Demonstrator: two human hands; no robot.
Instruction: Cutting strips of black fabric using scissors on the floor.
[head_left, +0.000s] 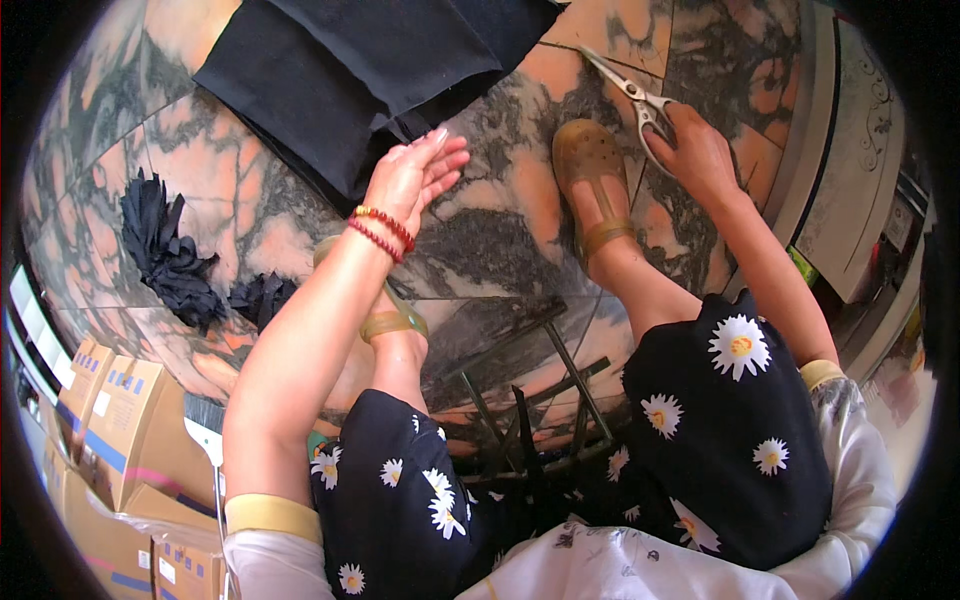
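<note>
A dark, folded piece of black cloth lies on the marble-patterned floor in front of me, its near corner creased. My left hand, with red bead bracelets at its wrist, hovers at this corner. Its fingers are extended and nothing shows in them; whether they touch the cloth I cannot tell. My right hand grips metal scissors by the handles, to the right of the cloth. The blades look nearly closed and point away from me, towards the upper left.
Frayed black cloth strips lie in a heap at left, with a smaller bunch beside my left foot. A brown clog is on my right foot. Cardboard boxes and a broom stand lower left; a pale panel borders the right.
</note>
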